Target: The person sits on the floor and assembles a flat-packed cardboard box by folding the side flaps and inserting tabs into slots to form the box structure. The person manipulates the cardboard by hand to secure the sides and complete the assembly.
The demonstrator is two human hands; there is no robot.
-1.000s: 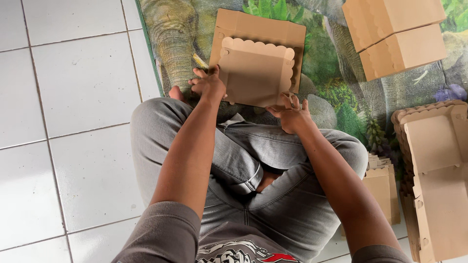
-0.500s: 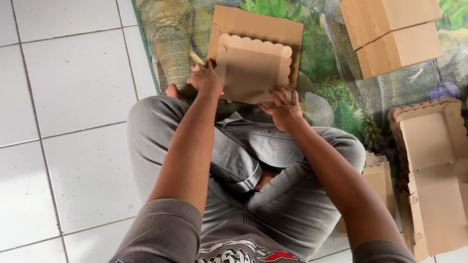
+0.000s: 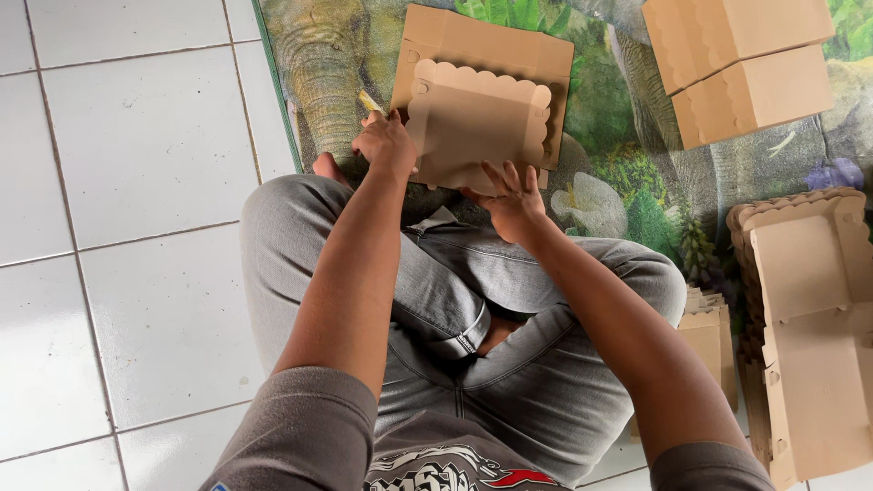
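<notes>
I sit cross-legged on the floor with a flat brown cardboard box blank (image 3: 486,100) lying in front of my knees on a printed mat. Its scalloped-edged panel (image 3: 473,127) is folded up toward me. My left hand (image 3: 386,144) grips the panel's left edge. My right hand (image 3: 514,195) presses its spread fingers against the panel's lower right edge.
Two folded brown boxes (image 3: 741,64) stand stacked at the top right. A pile of flat scalloped blanks (image 3: 814,327) lies at the right, with a smaller pile (image 3: 709,341) beside my right knee. The animal-print mat (image 3: 318,82) meets white floor tiles (image 3: 136,227) on the left.
My right hand has slid left along the panel's lower edge and spread its fingers. The left hand has kept its grip on the left edge.
</notes>
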